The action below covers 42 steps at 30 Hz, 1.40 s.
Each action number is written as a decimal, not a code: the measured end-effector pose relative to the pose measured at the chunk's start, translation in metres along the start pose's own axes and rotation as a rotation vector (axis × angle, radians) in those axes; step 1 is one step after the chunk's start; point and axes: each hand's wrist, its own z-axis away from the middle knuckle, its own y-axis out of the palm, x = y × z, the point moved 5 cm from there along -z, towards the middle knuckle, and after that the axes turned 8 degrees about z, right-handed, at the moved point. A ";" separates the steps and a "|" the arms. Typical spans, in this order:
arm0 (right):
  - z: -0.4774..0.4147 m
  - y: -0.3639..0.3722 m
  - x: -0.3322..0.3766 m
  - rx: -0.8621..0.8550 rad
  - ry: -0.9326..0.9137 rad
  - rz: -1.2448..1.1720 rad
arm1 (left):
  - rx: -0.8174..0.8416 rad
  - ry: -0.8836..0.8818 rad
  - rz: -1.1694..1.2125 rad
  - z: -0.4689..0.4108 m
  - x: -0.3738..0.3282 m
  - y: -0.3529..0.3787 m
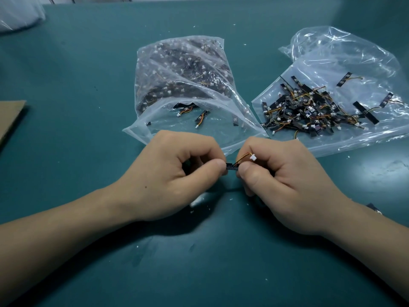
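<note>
Both hands meet above the green table (88, 74), near its middle and close to the person; between them there is a small black strip (232, 167) with thin orange and yellow wires (242, 156) that end in a white connector (253, 157). The left hand (174, 173) pinches the left end of the strip between thumb and curled forefinger; the right hand (285, 182) pinches the right end in the same way, and its other fingers are curled under; the connector stands up just beside the right forefinger. So the two hands are almost together, each one clamped on the same strip, and the strip is held a little above the table surface, not lying on it.

Behind the hands lies a full plastic bag (183, 80), open toward the person, with many dark strips packed inside and a few loose ones near its mouth. To the right of it there is a second plastic bag (345, 54), spread flat; on it rests a loose pile of strips (309, 111) with their wires tangled. At the left edge a piece of brown cardboard (11, 116) lies on the table; in the far left corner some clear plastic (17, 12) is visible. Small white crumbs (199, 201) are scattered on the table under the hands.
</note>
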 end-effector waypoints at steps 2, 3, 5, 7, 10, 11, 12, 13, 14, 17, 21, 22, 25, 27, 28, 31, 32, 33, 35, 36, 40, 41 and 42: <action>0.001 0.000 0.001 0.004 -0.006 0.006 | 0.012 0.007 -0.021 -0.001 -0.001 0.002; 0.001 0.000 0.001 0.003 -0.008 0.005 | 0.017 0.010 -0.031 -0.001 -0.001 0.002; 0.001 -0.001 0.000 -0.005 -0.009 -0.004 | 0.014 0.020 -0.039 0.000 -0.002 0.002; 0.001 -0.001 0.000 -0.011 -0.008 -0.021 | -0.006 0.030 -0.021 0.000 -0.004 0.001; 0.001 0.000 0.001 0.013 -0.010 -0.028 | -0.033 0.043 -0.017 0.001 -0.005 -0.001; 0.001 0.000 0.001 0.029 -0.010 -0.016 | -0.031 0.052 -0.029 0.001 -0.006 0.000; 0.001 0.001 0.001 0.042 -0.012 -0.009 | -0.027 0.060 -0.036 0.001 -0.007 0.001; 0.001 0.001 0.002 0.051 -0.015 -0.011 | -0.023 0.062 -0.035 0.001 -0.007 0.001; 0.001 0.001 0.002 0.057 -0.019 -0.017 | -0.019 0.062 -0.025 0.001 -0.007 0.001; 0.001 0.001 0.003 0.070 -0.035 -0.006 | -0.002 0.083 -0.019 0.002 -0.008 0.001; 0.001 0.001 0.005 0.086 -0.058 -0.001 | 0.005 0.098 -0.015 0.001 -0.008 0.001; 0.001 0.001 0.005 0.086 -0.063 0.006 | 0.015 0.096 -0.005 0.001 -0.007 0.001; 0.001 0.001 0.005 0.071 -0.072 0.005 | 0.059 0.090 0.015 0.002 -0.006 0.002; 0.001 0.001 0.005 0.074 -0.074 -0.010 | 0.047 0.104 -0.011 0.001 -0.006 0.003; 0.002 0.002 0.004 0.078 -0.075 -0.007 | 0.042 0.109 -0.027 0.001 -0.006 0.003; 0.002 0.002 0.004 0.074 -0.085 0.004 | 0.063 0.113 -0.023 0.002 -0.006 0.004; 0.001 0.002 0.004 0.072 -0.088 -0.003 | 0.067 0.117 -0.022 0.002 -0.006 0.004; 0.001 0.002 0.004 0.074 -0.088 -0.013 | 0.062 0.121 -0.024 0.002 -0.006 0.003; 0.002 0.002 0.004 0.081 -0.085 -0.015 | 0.047 0.128 -0.017 0.002 -0.007 0.001; 0.002 0.002 0.004 0.081 -0.087 -0.002 | 0.043 0.134 -0.004 0.002 -0.007 0.001; 0.001 0.002 0.005 0.072 -0.089 0.038 | -0.007 0.146 -0.030 0.003 -0.009 -0.001; 0.001 0.002 0.005 0.077 -0.084 0.036 | -0.021 0.146 -0.048 0.003 -0.009 -0.001; 0.001 0.002 0.005 0.083 -0.082 0.037 | -0.026 0.150 -0.057 0.003 -0.009 0.000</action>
